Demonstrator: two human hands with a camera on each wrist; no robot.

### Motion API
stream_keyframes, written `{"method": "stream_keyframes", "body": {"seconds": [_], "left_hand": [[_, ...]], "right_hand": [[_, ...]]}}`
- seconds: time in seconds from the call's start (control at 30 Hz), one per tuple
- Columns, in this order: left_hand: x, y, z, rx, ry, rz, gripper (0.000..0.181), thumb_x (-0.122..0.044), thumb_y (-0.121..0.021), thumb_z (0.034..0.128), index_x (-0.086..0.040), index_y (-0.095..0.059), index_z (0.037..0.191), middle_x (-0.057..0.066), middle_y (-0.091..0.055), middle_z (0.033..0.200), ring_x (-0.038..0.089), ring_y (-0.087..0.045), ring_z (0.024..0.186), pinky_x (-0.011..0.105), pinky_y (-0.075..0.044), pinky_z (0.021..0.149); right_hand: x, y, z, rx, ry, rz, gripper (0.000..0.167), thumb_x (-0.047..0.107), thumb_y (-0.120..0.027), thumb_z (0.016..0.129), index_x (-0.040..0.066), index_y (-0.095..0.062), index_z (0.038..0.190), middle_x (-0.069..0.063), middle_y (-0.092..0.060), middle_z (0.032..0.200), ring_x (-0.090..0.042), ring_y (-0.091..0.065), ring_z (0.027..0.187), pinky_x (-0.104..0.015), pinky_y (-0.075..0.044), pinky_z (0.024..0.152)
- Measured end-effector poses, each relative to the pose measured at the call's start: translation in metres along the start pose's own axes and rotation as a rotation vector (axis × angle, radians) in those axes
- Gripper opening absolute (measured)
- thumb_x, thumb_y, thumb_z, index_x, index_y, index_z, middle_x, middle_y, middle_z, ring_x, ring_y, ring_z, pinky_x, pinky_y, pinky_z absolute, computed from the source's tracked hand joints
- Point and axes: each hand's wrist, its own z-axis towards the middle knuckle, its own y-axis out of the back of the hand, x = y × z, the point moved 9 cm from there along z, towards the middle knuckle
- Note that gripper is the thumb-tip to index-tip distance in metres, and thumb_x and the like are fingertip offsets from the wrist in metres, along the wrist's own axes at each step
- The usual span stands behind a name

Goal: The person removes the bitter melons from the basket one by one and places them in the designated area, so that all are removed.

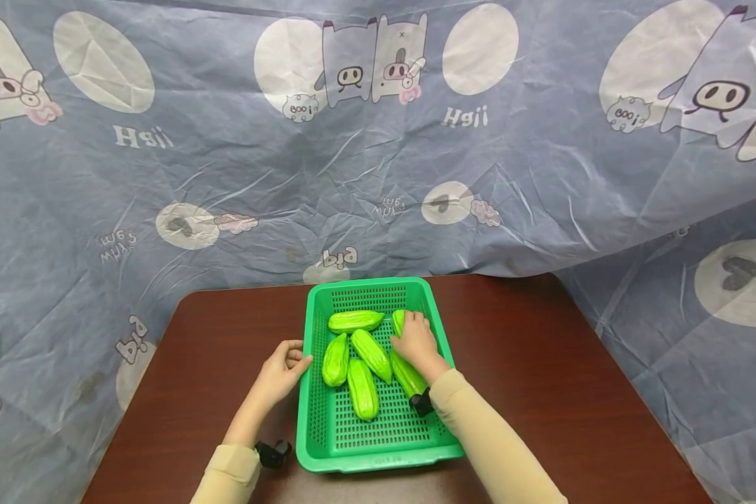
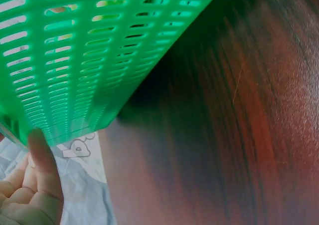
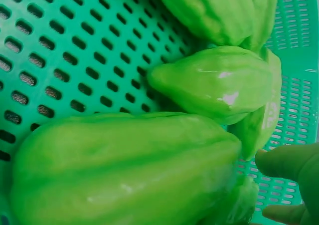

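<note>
Several light green ridged gourds, one of them a gourd (image 1: pixel 372 355) in the middle, lie in a green slotted plastic basket (image 1: pixel 378 462). My left hand (image 1: pixel 281 371) is at the basket's left rim. In the left wrist view its thumb (image 2: pixel 44 165) presses the rim, with the other fingers bent beside it. My right hand (image 1: pixel 418 341) reaches inside over the far right gourd (image 1: pixel 398 320), partly covering it. In the right wrist view, spread fingertips (image 3: pixel 279 160) stand close to the gourds, and contact is hard to make out. A large gourd (image 3: pixel 124 165) lies nearest that camera.
The basket stands on a dark red-brown wooden table (image 1: pixel 542 364). A blue-grey cloth (image 1: pixel 365 154) with pig prints hangs behind the table and at its sides. Black wrist cameras, one a camera (image 1: pixel 274 453), sit beside both sleeves.
</note>
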Motion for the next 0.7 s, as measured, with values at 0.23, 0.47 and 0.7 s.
{"method": "stream_keyframes", "body": {"seconds": [0.23, 0.47, 0.7], "left_hand": [[0.0016, 0.0002, -0.0002, -0.003, 0.020, -0.103, 0.048, -0.019, -0.063, 0.0978, 0.002, -0.046, 0.138, 0.017, -0.060, 0.111, 0.021, -0.062, 0.092, 0.032, -0.051, 0.074], [0.0047, -0.0030, 0.0007, 0.004, 0.020, -0.146, 0.048, -0.017, -0.062, 0.0982, 0.001, -0.045, 0.139, 0.016, -0.059, 0.112, 0.015, -0.060, 0.087, 0.028, -0.048, 0.072], [0.0088, -0.0050, 0.0035, -0.007, 0.017, -0.178, 0.047, -0.016, -0.063, 0.0980, 0.002, -0.045, 0.138, 0.015, -0.059, 0.109, 0.013, -0.058, 0.084, 0.025, -0.047, 0.070]], "right_hand": [[-0.0028, -0.0076, 0.0028, 0.010, -0.020, -0.028, 0.066, 0.014, -0.072, 0.091, -0.004, -0.039, 0.145, -0.027, -0.043, 0.142, -0.041, -0.042, 0.133, -0.051, -0.045, 0.102], [-0.0035, -0.0089, 0.0055, -0.007, -0.016, -0.049, 0.064, 0.008, -0.072, 0.089, -0.005, -0.041, 0.144, -0.027, -0.047, 0.138, -0.042, -0.046, 0.129, -0.049, -0.048, 0.100], [-0.0006, -0.0069, 0.0055, -0.041, 0.019, -0.054, 0.059, 0.005, -0.075, 0.086, -0.008, -0.047, 0.136, -0.028, -0.054, 0.125, -0.042, -0.052, 0.120, -0.048, -0.050, 0.096]]}}
